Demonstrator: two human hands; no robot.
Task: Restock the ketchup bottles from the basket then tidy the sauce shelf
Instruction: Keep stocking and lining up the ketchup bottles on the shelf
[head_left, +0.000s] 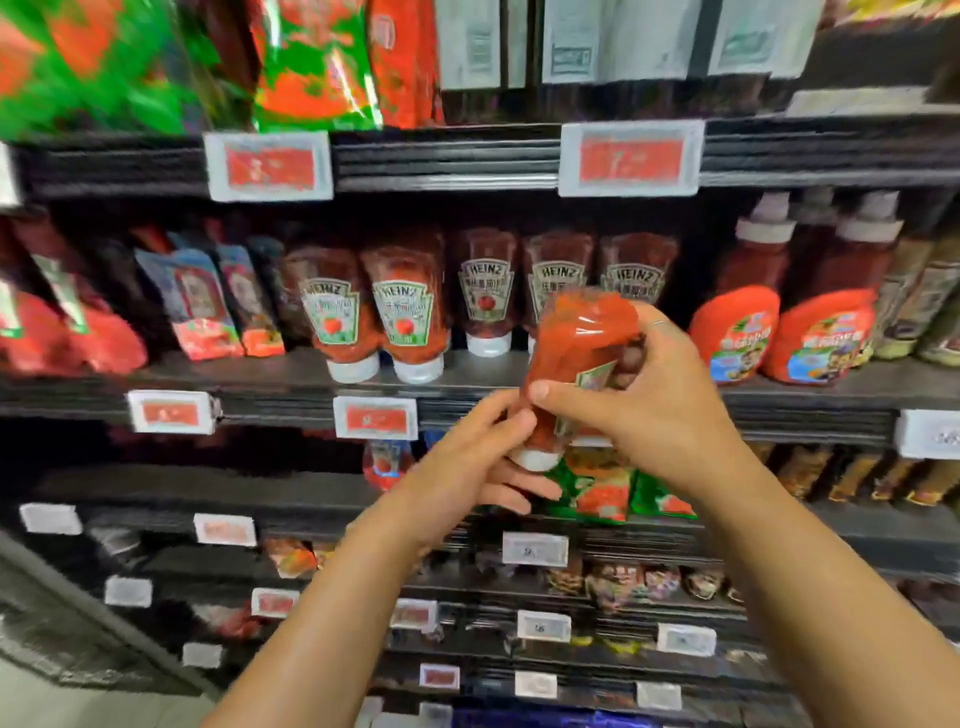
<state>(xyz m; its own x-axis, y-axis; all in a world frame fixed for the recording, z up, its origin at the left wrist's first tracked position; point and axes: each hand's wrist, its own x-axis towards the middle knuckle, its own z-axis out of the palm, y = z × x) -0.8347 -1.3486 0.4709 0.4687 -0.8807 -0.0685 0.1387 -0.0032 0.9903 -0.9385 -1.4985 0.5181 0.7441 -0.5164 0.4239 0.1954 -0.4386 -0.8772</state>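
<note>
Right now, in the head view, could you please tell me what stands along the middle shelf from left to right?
Red pouches → blue-topped pouches → two front Heinz bottles → three Heinz bottles further back → red bottles with white caps → dark jars at the right edge.

Bright, motion-blurred (edges worst), fisheye-warped

The word "HEINZ" can be read on the labels of the five ketchup bottles (400, 306) that stand cap-down on the middle shelf (291, 371). The text under it and the red price tags (375, 417) are too blurred to read.
</note>
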